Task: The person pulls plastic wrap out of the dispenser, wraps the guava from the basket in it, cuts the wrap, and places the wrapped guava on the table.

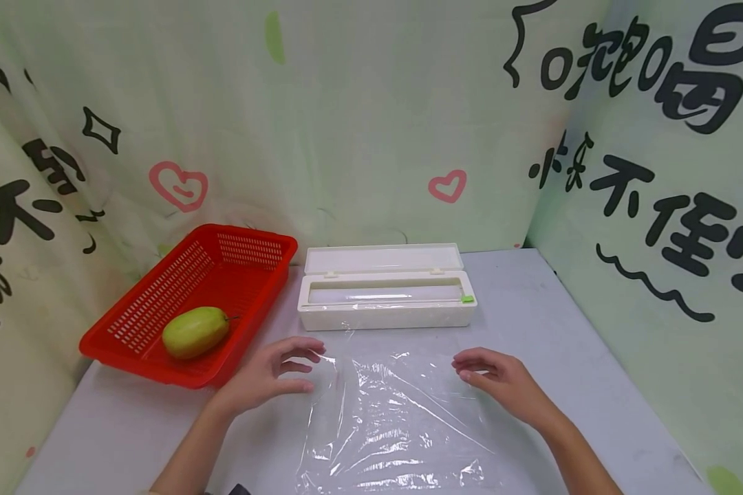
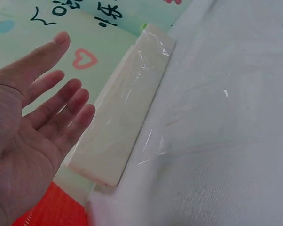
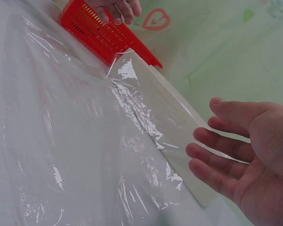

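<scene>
A clear sheet of plastic wrap (image 1: pixel 396 419) lies over the table, running out from a white wrap dispenser box (image 1: pixel 386 317) whose lid stands raised at the back. My left hand (image 1: pixel 278 371) hovers at the sheet's left edge, fingers spread and loosely bent, holding nothing. Over on the right side, my right hand (image 1: pixel 501 385) is likewise relaxed above the film, with nothing in its grasp. Both wrist views show the palms bare, the left hand (image 2: pixel 38 122) and the right hand (image 3: pixel 254 155) each beside the box.
At the left a red plastic basket (image 1: pixel 248 289) holds a yellow-green oval fruit (image 1: pixel 195 333). A small green slider (image 1: pixel 467 299) sits at the box's right end. Printed curtains (image 1: pixel 347 137) enclose the back and sides of the white table (image 1: pixel 594 385).
</scene>
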`<state>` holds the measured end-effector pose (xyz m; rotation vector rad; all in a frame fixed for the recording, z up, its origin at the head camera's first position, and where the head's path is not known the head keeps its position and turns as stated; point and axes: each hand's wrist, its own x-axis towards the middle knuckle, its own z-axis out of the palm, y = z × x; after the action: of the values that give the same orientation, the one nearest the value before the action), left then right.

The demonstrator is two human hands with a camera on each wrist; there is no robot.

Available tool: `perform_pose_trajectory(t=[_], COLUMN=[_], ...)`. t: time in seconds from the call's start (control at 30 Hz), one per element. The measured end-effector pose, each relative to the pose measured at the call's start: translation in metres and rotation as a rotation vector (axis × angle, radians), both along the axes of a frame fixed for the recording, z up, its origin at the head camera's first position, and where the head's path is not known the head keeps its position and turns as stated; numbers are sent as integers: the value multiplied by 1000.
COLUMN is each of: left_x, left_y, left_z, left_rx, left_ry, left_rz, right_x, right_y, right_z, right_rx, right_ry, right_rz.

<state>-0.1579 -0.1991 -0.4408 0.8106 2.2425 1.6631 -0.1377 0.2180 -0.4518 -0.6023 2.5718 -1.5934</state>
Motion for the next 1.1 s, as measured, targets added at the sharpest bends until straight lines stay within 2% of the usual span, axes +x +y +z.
perform_pose_trajectory(t=[0.4, 0.57, 0.8, 1.0, 1.1], left_x=[-8, -11, -19, -24, -26], left_y=[6, 8, 10, 13, 14], left_z=[-2, -5, -12, -18, -20], left_rx=[-21, -4, -33, -5, -25], left_ry=[-7, -34, -42, -90, -99], left_rz=[23, 9, -9, -28, -28], right_x=[-12, -16, -19, -23, -26], right_y=[-5, -7, -10, -12, -13], right_z=[-5, -7, -9, -11, -12], right_rx=[14, 17, 16, 44, 57], right_ry=[-32, -66, -99, -112, -130], right_rz=[-1, -7, -4, -8, -19])
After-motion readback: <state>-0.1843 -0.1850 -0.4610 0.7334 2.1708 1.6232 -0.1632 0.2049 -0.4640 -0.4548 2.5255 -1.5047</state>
